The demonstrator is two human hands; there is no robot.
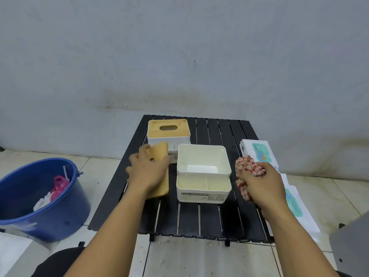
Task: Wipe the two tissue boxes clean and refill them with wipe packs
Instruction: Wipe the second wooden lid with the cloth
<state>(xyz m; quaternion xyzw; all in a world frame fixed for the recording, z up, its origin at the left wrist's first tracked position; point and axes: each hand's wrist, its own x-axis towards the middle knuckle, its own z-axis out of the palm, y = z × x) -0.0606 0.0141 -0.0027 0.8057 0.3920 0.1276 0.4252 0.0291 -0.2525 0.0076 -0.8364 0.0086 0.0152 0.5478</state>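
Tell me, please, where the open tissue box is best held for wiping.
Grip the open box by its left wall, from above: with the bamboo lid off, the left hand can likely hook over the rim while the right hand wipes with the cloth.

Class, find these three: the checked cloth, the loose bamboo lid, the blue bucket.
checked cloth [247, 166], head view, bunched top
loose bamboo lid [159, 150], head view, far end
blue bucket [60, 220], head view, outer wall

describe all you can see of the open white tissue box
The open tissue box is white, plastic-looking and uncovered. A deep, empty compartment sits behind a shallower front tray split by a divider. A front label reads TISSUE HOLDER. It stands upright on the black slatted table, clear of the left hand and right hand.
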